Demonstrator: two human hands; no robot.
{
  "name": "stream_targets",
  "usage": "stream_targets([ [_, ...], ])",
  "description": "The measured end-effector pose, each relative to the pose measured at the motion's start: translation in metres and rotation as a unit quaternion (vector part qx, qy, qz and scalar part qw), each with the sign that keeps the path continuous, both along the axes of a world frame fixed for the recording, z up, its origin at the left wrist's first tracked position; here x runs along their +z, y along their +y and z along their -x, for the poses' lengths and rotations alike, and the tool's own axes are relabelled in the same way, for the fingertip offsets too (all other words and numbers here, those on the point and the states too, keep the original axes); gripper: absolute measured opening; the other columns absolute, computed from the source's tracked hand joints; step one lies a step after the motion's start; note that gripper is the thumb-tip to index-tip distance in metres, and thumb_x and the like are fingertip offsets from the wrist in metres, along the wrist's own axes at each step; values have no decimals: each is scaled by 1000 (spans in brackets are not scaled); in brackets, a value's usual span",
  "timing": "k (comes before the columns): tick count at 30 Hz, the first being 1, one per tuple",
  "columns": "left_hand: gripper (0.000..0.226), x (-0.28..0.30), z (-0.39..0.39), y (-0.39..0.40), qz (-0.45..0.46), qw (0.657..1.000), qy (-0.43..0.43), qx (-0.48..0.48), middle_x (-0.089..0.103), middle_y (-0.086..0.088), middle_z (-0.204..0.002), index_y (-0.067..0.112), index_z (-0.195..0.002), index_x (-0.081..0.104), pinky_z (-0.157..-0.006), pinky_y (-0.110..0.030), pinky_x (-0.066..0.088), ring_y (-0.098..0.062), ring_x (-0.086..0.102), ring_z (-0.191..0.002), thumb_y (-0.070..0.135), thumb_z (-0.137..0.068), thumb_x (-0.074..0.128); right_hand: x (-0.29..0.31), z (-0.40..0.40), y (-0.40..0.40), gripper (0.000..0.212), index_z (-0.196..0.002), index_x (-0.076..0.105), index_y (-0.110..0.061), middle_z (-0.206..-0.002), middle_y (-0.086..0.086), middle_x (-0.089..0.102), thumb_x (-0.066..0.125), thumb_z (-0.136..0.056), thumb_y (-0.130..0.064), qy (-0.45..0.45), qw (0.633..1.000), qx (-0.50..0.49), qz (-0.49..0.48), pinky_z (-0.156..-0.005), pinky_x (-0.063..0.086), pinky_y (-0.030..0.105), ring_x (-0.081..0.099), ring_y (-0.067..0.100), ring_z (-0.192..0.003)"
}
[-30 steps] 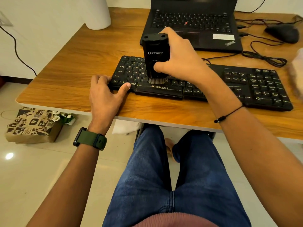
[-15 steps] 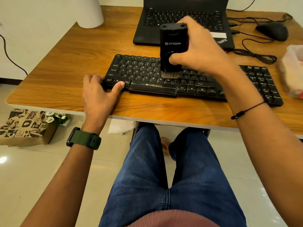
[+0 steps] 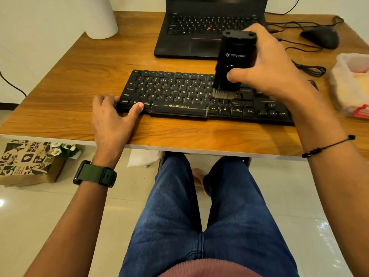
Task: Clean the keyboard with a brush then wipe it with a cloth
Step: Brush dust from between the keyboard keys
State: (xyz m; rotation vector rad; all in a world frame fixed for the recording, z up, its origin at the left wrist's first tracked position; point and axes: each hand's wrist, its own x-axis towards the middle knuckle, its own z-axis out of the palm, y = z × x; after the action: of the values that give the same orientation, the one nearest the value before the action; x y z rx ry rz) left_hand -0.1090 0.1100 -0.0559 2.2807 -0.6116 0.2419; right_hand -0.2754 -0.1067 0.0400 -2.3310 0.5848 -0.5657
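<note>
A black Zebronics keyboard (image 3: 175,94) lies across the wooden desk (image 3: 79,76). My right hand (image 3: 273,68) grips a black block-shaped brush (image 3: 233,62) upright, its pale bristles pressed on the keys right of the letter block. My left hand (image 3: 113,118) holds the keyboard's front-left corner, thumb on the Alt key and fingers curled round the left end. A pale cloth (image 3: 351,86) lies in a clear container at the desk's right edge. The keyboard's right end is hidden behind my right hand and arm.
A black laptop (image 3: 199,31) stands open behind the keyboard, with a black mouse (image 3: 321,37) and cables (image 3: 307,66) to its right. A white cylinder (image 3: 99,19) stands at the back left. A printed paper bag (image 3: 26,160) sits on the floor at left.
My right hand has swept the brush rightward along the keys, from the left-middle letters to past the letter block. My left hand has stayed on the keyboard's left corner.
</note>
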Motion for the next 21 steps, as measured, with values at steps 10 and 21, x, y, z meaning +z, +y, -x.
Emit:
stream_targets([
  [10,59,2,2,0,-2,1000,0,2,47,-13,-126,2,-121,54,-83,-16,30,-22,45,-115,44,-82,63,-16,2,1,56,-122,39,-12,-97,-8,50,69,-75,-10,26,1000,8,5,-61,43,5,50,6,-86],
  [21,59,0,0,1,-5,1000,-8,4,48,-15,-125,3,-119,55,-86,-24,34,-25,46,-114,47,-81,63,-5,12,-2,51,-115,40,-16,-96,-12,51,69,-74,-8,-8,1000,-1,-7,-64,45,6,53,1,-89],
])
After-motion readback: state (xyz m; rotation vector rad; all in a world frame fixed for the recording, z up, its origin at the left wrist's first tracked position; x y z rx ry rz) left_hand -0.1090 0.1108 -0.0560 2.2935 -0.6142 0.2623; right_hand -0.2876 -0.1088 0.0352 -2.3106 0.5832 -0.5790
